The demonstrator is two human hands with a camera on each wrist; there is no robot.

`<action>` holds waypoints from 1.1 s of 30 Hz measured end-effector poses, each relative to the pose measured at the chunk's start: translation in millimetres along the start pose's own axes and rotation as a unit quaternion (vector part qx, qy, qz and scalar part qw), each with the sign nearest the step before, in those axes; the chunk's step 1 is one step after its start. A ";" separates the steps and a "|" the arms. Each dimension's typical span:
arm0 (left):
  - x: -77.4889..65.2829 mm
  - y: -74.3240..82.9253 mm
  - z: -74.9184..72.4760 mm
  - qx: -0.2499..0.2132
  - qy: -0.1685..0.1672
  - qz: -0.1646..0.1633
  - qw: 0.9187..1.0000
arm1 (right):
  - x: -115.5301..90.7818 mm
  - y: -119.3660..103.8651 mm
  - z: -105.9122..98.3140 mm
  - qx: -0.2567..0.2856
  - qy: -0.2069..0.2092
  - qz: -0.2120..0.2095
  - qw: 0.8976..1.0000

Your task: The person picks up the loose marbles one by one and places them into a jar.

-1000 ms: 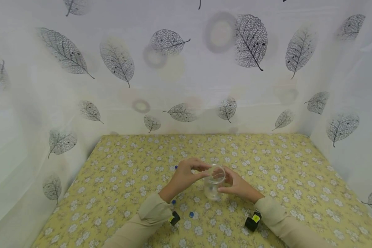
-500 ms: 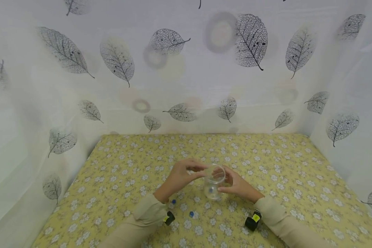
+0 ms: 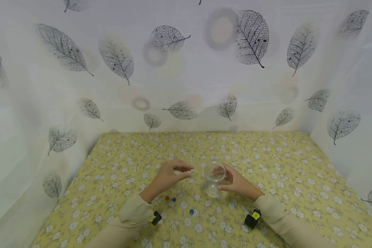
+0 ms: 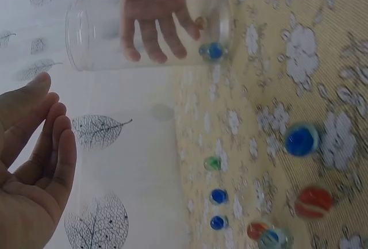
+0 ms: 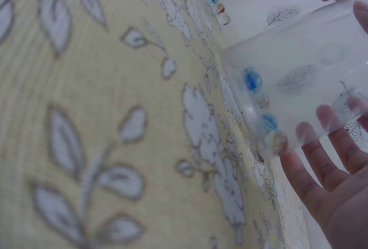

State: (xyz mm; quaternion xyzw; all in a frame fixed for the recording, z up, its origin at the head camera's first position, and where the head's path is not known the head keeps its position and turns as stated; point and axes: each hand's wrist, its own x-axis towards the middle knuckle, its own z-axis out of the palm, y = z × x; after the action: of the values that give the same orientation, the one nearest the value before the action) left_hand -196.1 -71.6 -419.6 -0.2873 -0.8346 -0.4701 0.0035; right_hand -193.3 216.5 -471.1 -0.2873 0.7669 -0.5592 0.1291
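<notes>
Blue marbles [image 3: 191, 212]: shiny balls, loose on the near side of the left grip [image 3: 168, 175]
Red marble [image 4: 313, 202]: pale-streaked, loose on the desk [image 3: 282, 155]
Jar [image 3: 211, 190]: clear, smooth, upright cylinder, in the right grip [image 3: 238, 183]
Jar's marbles [image 5: 252, 80]: swirled, glassy, gathered at its bottom
Right grip: thumb and fingers around the jar
Left grip: narrow, nothing seen in it, apart from the jar
Change: left grip has drawn back from the jar's mouth
Meaning: it seems free, with marbles both inside and outside
Desk: yellow, woven-looking cover, white flowers
</notes>
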 end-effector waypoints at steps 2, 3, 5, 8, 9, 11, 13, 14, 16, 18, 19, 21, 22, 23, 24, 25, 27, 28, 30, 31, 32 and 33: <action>-2.9 -2.8 -3.7 0.005 -0.001 0.004 1.000 | -0.1 0.2 -0.3 -0.002 0.000 0.000 1.000; -4.6 -4.3 -5.5 0.008 -0.002 0.005 1.000 | -0.2 0.4 -0.4 -0.003 0.000 0.001 1.000; -8.2 -6.6 -9.6 0.015 -0.004 0.001 1.000 | -0.2 0.5 -0.3 -0.006 0.001 0.000 1.000; -13.6 -10.8 -15.2 0.025 -0.007 -0.013 1.000 | -0.1 0.5 0.0 -0.007 0.000 -0.001 1.000; -15.4 -12.1 -17.0 0.028 -0.006 -0.019 0.999 | 0.0 0.4 0.1 -0.007 0.000 -0.002 1.000; -18.5 -14.6 -20.3 0.031 -0.006 -0.026 0.999 | 0.0 0.2 0.2 -0.007 0.000 -0.002 1.000; -21.0 -16.8 -23.2 0.030 -0.006 -0.022 0.999 | -0.1 0.3 0.0 -0.008 0.001 -0.002 1.000; -22.2 -17.8 -24.6 0.029 -0.006 -0.020 0.999 | -0.2 0.4 -0.1 -0.009 0.001 -0.001 1.000; -24.6 -20.6 -26.9 0.026 -0.009 -0.016 1.000 | -0.3 0.9 -0.4 -0.011 0.002 0.000 1.000; -26.9 -22.9 -28.7 0.024 -0.013 -0.020 0.999 | -0.3 1.3 -0.5 -0.012 0.001 0.000 1.000; -27.8 -24.0 -29.4 0.029 -0.015 -0.024 0.999 | -0.3 1.6 -0.5 -0.012 0.002 0.000 1.000; -29.7 -26.5 -30.7 0.038 -0.020 -0.031 0.999 | -0.4 2.0 -0.6 -0.011 0.001 -0.001 1.000; -30.6 -28.0 -31.3 0.045 -0.022 -0.033 0.998 | -0.4 2.1 -0.6 -0.010 0.001 -0.001 1.000; -31.6 -28.9 -32.0 0.052 -0.024 -0.038 0.998 | -0.5 2.2 -0.6 -0.010 0.000 -0.002 1.000; -32.8 -30.7 -32.6 0.059 -0.026 -0.040 0.997 | -0.5 2.3 -0.7 -0.009 0.000 -0.003 1.000; -34.0 -32.5 -33.1 0.062 -0.028 -0.044 0.997 | -0.6 2.4 -0.8 -0.008 0.000 -0.004 1.000; -36.4 -36.8 -34.0 0.066 -0.032 -0.053 0.996 | -0.7 2.5 -0.9 -0.007 -0.001 -0.004 1.000; -37.5 -39.1 -34.3 0.065 -0.034 -0.058 0.996 | -0.8 2.5 -1.0 -0.006 -0.001 -0.003 1.000; -39.8 -43.9 -34.2 0.061 -0.039 -0.067 0.995 | -0.8 2.5 -1.1 -0.005 -0.002 -0.001 1.000; -40.8 -46.2 -34.1 0.063 -0.041 -0.070 0.995 | -0.7 2.4 -1.1 -0.005 -0.002 0.000 1.000; -41.9 -48.0 -33.8 0.065 -0.044 -0.074 0.994 | -0.6 2.4 -1.1 -0.005 -0.002 0.001 1.000; -42.9 -49.5 -33.5 0.066 -0.047 -0.077 0.994 | -0.5 2.3 -1.1 -0.005 -0.002 0.001 1.000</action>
State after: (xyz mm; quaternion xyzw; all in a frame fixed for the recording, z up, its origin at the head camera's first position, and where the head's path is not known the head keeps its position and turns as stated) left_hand -193.0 -137.8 -451.4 -0.2434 -0.8824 -0.3990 -0.0533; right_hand -194.2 218.2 -472.9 -0.2880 0.7695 -0.5549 0.1301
